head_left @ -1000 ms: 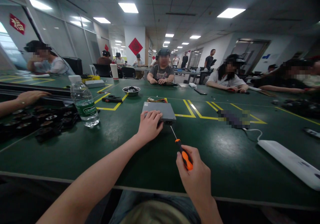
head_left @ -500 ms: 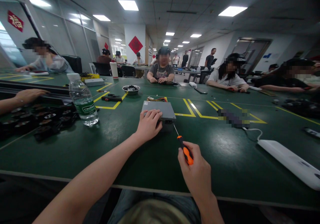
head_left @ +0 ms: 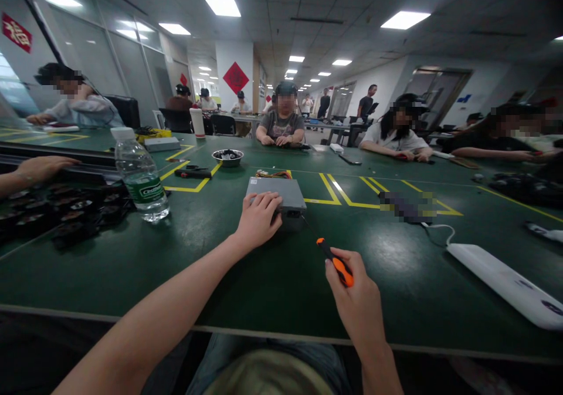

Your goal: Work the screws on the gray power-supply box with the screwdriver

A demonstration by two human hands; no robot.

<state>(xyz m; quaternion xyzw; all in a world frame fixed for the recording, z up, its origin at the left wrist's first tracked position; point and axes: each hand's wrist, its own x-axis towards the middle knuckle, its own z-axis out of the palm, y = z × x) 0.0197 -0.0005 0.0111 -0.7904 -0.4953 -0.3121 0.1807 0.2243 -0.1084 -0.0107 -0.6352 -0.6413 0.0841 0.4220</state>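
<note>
A grey metal computer power supply unit (head_left: 288, 191) lies on the green table, with its socket side facing me and coloured cables (head_left: 275, 174) behind it. My left hand (head_left: 259, 214) grips its near left part, fingers over the top and thumb at the front side. In my right hand (head_left: 354, 283) is a screwdriver (head_left: 338, 264) with an orange and black handle, held between thumb and fingers. Its thin shaft slants up and left to the unit's near right corner. Whether the tip touches the unit I cannot tell.
A water bottle (head_left: 143, 178) and black fans (head_left: 74, 216) stand left. Farther back are a metal bowl (head_left: 227, 159) and a black tool (head_left: 192, 173). A white power strip (head_left: 501, 283) lies right. Another person's hand (head_left: 46, 169) rests at far left; others sit around.
My right hand has moved a little to the right, and the screwdriver now slants more sideways. My left hand stays on the power supply unit. The whole view has shifted slightly.
</note>
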